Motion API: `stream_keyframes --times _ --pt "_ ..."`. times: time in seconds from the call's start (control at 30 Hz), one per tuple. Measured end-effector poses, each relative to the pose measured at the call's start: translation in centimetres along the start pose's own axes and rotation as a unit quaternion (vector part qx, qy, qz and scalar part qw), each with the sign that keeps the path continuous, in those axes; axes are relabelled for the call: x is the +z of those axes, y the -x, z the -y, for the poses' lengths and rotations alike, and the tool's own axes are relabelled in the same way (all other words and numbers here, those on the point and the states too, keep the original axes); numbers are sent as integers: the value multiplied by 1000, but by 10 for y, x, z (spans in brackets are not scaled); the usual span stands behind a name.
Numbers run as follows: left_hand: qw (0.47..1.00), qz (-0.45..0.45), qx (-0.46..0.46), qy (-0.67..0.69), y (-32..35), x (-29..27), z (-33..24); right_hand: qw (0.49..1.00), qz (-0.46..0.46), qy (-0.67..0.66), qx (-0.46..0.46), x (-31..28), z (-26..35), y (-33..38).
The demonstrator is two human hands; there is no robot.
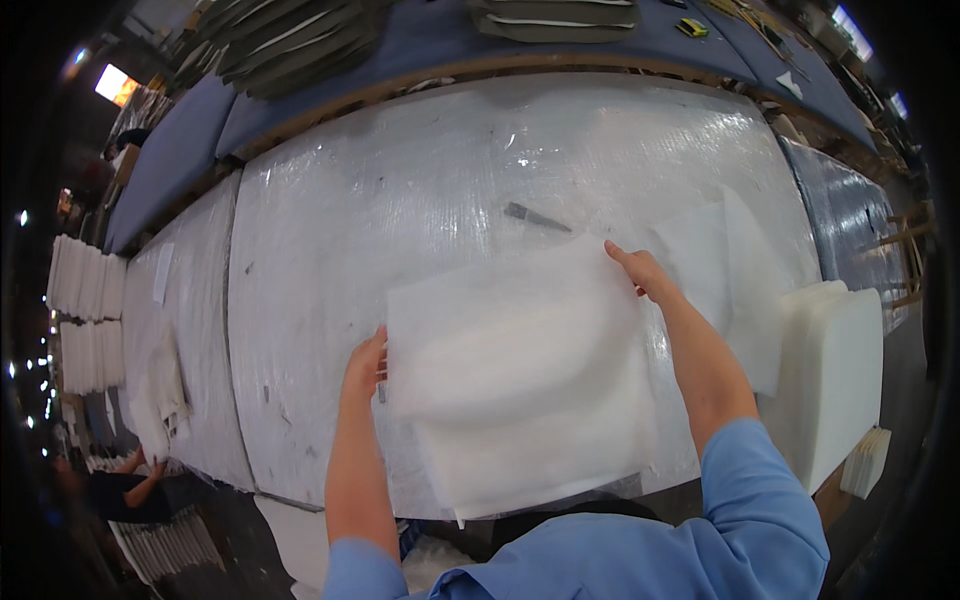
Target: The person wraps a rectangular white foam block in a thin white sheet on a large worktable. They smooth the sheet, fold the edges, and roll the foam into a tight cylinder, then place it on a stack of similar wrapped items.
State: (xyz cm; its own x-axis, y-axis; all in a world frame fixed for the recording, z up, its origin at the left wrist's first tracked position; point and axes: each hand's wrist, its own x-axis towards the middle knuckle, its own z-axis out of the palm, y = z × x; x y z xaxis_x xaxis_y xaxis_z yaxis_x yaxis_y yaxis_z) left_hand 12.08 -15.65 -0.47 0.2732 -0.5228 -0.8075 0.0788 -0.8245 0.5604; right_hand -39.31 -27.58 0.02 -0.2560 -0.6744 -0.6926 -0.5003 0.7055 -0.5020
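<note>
A thin white wadding sheet (480,300) lies draped in front of me over a thicker pale pad whose rounded outline shows through. My left hand (368,362) is at the sheet's left edge, fingers partly hidden behind it and closed on it. At the far right corner my right hand (638,272) pinches the sheet between thumb and fingers. Just beyond that corner, a narrow dark tool with a flared end (538,216) rests on the plastic-covered table (330,230); I cannot make out its kind.
More thin white sheets (710,270) lie right of my right hand. Thick white foam pads (840,375) stand at the right edge. Grey-green cushion pieces (290,45) and a yellow tape measure (691,28) sit on the far blue table. A co-worker's arm (145,485) reaches in at lower left.
</note>
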Motion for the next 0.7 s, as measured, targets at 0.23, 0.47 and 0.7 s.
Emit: stream_keyframes --times 0.23,0.47,0.7 --pt "997 -44 -17 -60 -67 45 -26 995 -44 -14 -86 39 13 -45" --pt "946 -191 261 -1 -69 32 -18 951 -184 -124 -216 31 -25 -55" --pt "953 -186 237 12 -68 30 -16 945 -211 -161 -194 29 -34 -56"
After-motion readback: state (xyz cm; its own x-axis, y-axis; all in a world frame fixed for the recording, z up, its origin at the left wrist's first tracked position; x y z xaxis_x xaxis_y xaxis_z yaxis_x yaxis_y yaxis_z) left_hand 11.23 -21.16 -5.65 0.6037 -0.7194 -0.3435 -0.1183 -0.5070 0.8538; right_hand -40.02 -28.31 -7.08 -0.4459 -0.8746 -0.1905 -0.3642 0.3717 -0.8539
